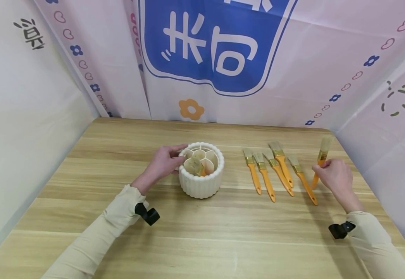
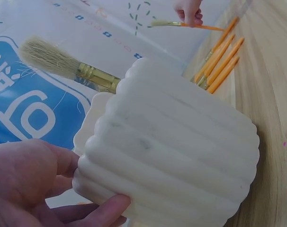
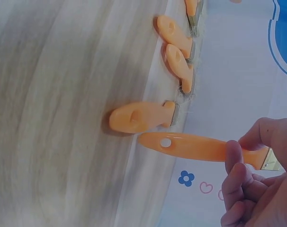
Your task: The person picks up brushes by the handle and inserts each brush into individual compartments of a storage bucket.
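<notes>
A white ribbed round holder (image 1: 201, 186) with inner compartments stands on the table. My left hand (image 1: 164, 161) grips it at its left rim, fingers against the ribbed wall in the left wrist view. One paintbrush (image 2: 49, 57) stands in the holder, bristles up and leaning. At the far right, my right hand (image 1: 337, 176) pinches another paintbrush (image 3: 195, 147) by its orange handle, near the metal band. That brush is upright, bristles on top, its handle tip low over the table. Left of it lie several more paintbrushes (image 1: 282, 166) with orange handles, bristles pointing away from me.
The wood-grain table (image 1: 202, 240) is bounded at the back by a printed cloth (image 1: 282, 104) with a blue sign. White cloth walls (image 1: 31, 116) close in on both sides. Black wrist mounts (image 1: 148, 214) sit on both sleeves.
</notes>
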The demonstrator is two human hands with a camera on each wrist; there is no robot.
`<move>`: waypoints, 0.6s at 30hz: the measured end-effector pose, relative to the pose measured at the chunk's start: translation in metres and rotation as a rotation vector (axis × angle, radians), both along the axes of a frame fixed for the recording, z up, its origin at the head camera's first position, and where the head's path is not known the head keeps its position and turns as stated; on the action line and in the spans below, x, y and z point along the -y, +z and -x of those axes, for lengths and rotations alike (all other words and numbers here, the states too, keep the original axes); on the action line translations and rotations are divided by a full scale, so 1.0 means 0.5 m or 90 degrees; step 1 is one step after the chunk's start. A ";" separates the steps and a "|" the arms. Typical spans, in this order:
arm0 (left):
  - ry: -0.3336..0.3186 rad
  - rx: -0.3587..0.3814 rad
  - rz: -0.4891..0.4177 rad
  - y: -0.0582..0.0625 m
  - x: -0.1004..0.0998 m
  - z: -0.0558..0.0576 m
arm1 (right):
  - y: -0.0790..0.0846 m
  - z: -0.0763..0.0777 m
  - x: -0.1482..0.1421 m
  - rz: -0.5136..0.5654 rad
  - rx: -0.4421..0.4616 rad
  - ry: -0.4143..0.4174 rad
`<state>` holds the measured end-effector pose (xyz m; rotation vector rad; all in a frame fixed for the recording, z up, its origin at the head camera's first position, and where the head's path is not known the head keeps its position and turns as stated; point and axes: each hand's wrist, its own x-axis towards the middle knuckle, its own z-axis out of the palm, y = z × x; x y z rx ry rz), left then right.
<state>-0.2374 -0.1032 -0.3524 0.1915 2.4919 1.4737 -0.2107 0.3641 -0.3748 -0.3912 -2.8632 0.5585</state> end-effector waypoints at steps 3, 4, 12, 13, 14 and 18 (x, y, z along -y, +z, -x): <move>-0.011 -0.001 -0.006 -0.001 0.002 0.001 | -0.004 -0.002 -0.001 0.002 -0.005 0.007; -0.017 -0.001 -0.011 -0.003 0.004 0.002 | -0.005 -0.003 -0.001 0.005 -0.005 0.008; -0.096 0.022 -0.053 -0.010 0.023 -0.001 | -0.006 -0.002 -0.009 0.015 0.003 -0.001; -0.111 0.020 -0.053 -0.008 0.025 -0.002 | -0.005 -0.002 -0.010 0.016 0.005 -0.002; -0.124 0.019 -0.051 -0.008 0.027 -0.002 | -0.005 -0.003 -0.011 0.017 0.007 -0.004; -0.153 0.014 -0.049 -0.009 0.032 0.000 | -0.005 -0.003 -0.011 0.017 0.009 -0.004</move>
